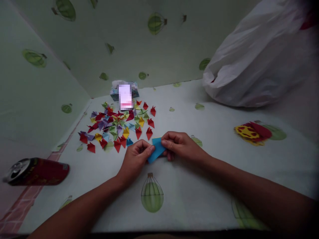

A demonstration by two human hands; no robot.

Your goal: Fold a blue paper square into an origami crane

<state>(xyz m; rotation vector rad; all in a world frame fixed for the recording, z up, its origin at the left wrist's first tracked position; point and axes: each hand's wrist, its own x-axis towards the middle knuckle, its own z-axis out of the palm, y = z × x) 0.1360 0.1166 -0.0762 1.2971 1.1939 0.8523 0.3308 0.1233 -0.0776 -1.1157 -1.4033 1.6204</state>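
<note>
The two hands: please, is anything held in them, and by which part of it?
Yes, a folded blue paper: the left hand pinches its left edge, and the right hand its right edge.

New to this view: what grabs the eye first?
Probably the bright pixelated screen, in front of the patterned box toward the back of the table. Next, the scatter of multicoloured folded paper pieces spread in front of it, left of centre. Then the bright blue paper near the middle, held between the left hand and right hand.
</note>
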